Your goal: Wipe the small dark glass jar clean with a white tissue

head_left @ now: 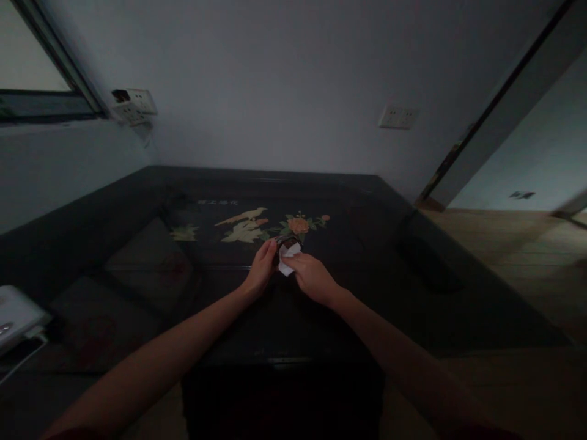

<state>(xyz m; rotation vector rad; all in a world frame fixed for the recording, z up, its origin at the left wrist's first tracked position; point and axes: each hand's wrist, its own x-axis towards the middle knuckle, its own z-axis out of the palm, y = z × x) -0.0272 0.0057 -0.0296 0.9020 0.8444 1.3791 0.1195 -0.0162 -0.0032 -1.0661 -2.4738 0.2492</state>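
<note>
Above the dark table, both my hands meet near the middle of the view. My left hand [260, 267] has its fingers closed around the left side of a small dark rounded object [291, 242], whose kind is too dim to make out. My right hand [315, 276] pinches a crumpled white tissue [287, 266] and presses it against that object. Part of the object is hidden behind the tissue and my fingers.
The dark, glossy table [284, 315] bears a picture of birds and a flower [298, 225]. A white device [21, 315] with a cable sits at the left edge. Wall sockets [398, 117] are on the far wall. A wooden floor [504, 244] shows at right.
</note>
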